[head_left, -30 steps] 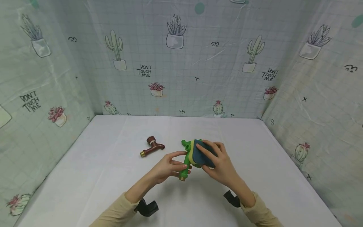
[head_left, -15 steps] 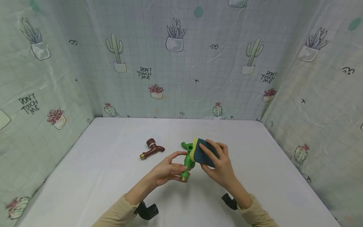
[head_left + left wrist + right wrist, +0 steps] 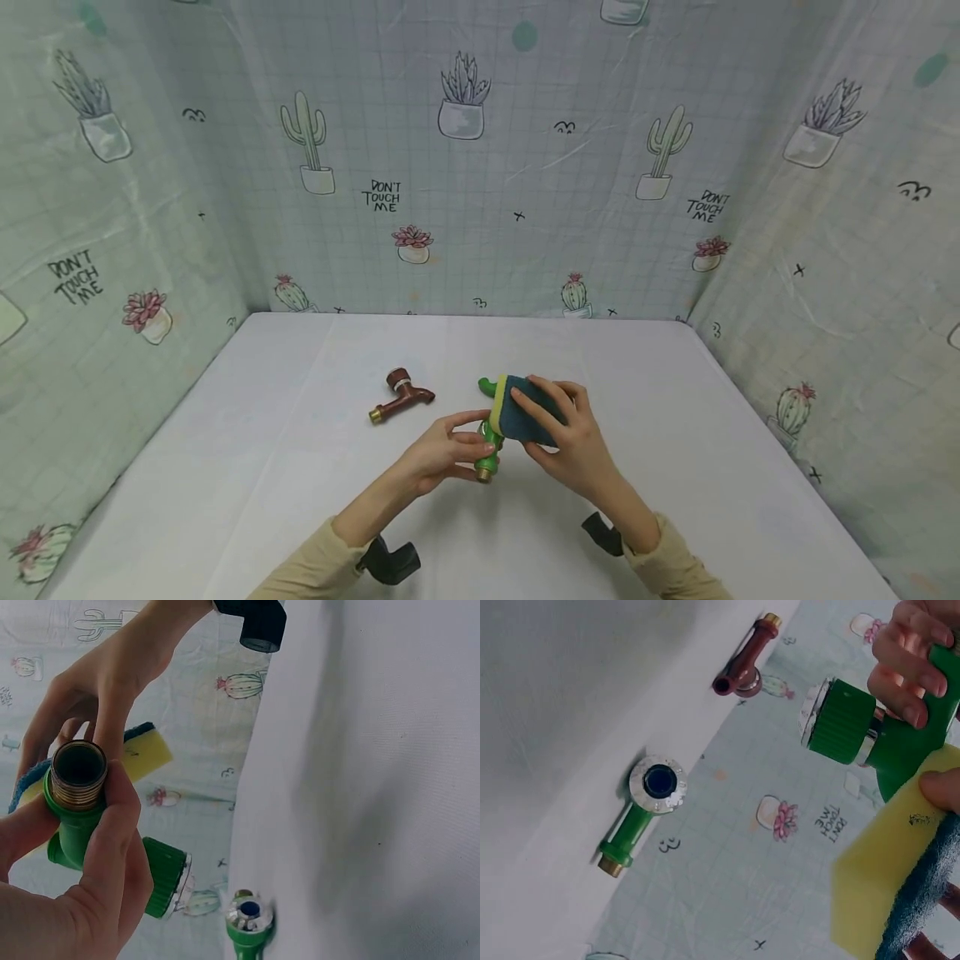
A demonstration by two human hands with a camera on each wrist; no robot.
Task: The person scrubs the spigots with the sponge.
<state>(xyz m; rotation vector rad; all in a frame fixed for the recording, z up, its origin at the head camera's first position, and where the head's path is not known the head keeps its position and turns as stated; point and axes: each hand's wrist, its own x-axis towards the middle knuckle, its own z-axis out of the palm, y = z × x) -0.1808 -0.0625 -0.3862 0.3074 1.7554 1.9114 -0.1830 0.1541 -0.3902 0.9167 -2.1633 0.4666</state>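
Observation:
Just above the table, my left hand (image 3: pixel 442 454) grips a green water tap (image 3: pixel 487 463) near its brass threaded end. In the left wrist view the thumb and fingers close around the tap's neck (image 3: pixel 75 836). My right hand (image 3: pixel 576 437) holds a yellow-and-blue scouring sponge (image 3: pixel 528 412) from its blue side. The yellow face lies against the tap's body, hiding much of it in the head view. The right wrist view shows the tap's ribbed green handle (image 3: pixel 844 720) sticking out beyond the fingers, with the sponge's yellow side (image 3: pixel 889 855) close by.
A second green tap (image 3: pixel 641 821) lies on the white table (image 3: pixel 300 467), mostly hidden in the head view. Left of it lies a brown tap (image 3: pixel 402 396) with a brass end. Black wrist mounts (image 3: pixel 390 562) sit at both sleeves. Printed cloth walls (image 3: pixel 465 192) enclose the table.
The sponge shifts slightly right, then back left, and now covers the upper part of the held tap. The left hand stays nearly in place. The brown tap has not moved.

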